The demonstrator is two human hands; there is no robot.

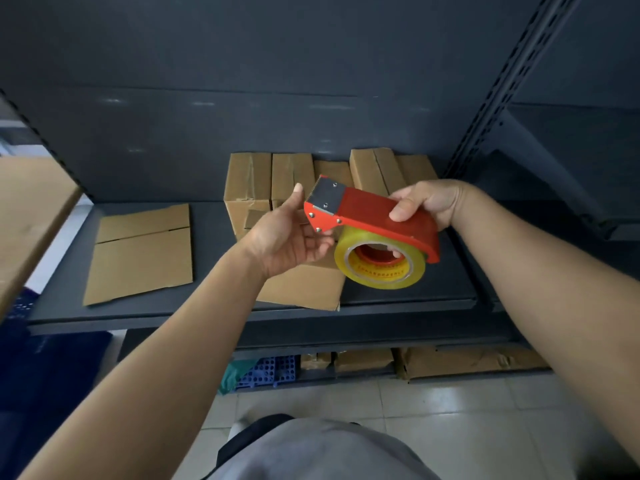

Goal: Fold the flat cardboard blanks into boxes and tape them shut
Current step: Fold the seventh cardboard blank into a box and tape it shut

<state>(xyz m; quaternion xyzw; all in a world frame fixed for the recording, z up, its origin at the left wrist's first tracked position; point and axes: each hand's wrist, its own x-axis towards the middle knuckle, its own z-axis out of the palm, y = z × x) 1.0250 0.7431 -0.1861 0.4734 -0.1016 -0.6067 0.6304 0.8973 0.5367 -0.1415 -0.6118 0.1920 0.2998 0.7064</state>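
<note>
The right hand (427,202) is holding the red tape gun (374,216) above the shelf (207,306), its fingers wrapped around the handle. The left hand (287,237) is lying open under the gun's front end, fingers touching it. Farther back, taped boxes (247,181) are standing beside a flat blank (142,247).

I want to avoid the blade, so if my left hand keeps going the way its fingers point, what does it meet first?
Probably the serrated metal blade plate on the red tape dispenser; the left hand is already close beneath it, though depth is unclear.
</note>
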